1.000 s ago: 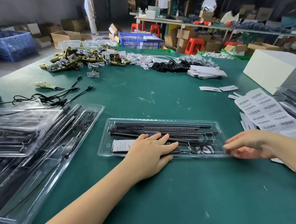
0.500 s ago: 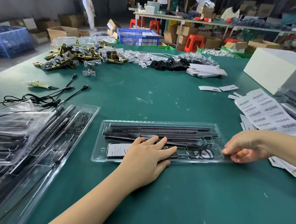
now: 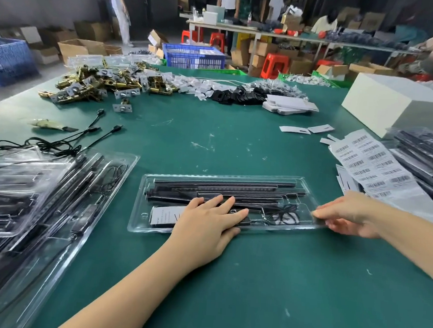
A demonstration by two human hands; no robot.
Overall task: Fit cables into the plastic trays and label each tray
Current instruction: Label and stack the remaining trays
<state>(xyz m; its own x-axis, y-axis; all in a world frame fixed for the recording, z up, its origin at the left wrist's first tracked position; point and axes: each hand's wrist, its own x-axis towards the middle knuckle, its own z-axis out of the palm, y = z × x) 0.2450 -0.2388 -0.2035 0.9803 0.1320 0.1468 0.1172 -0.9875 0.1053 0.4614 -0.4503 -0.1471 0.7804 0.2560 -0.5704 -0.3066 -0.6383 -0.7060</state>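
The tray (image 3: pixel 309 183), a clear plastic one already loaded with black bars and a coiled cable (image 3: pixel 283 216), lies flat on the green table (image 3: pixel 237 144) straight in front of the person. The left hand (image 3: pixel 206 224) rests palm-down over its middle with the fingers straight and slightly spread, pressing it down; the right hand (image 3: pixel 347 215) pinches the tray's right end, thumb and fingers closed on the rim. The step in hand looks like seating or closing the tray before a label goes on. To do it well, the flat hand should keep even pressure so the bars stay in their grooves, while the right hand works along the edge without bending the thin plastic. The barcode labels (image 3: pixel 372 162) wait near the right hand. Whether a clear lid already covers the tray is hard to tell through the glare, and the left palm hides what lies beneath it. The printing on the white card (image 3: pixel 163 215) inside is too small to read.
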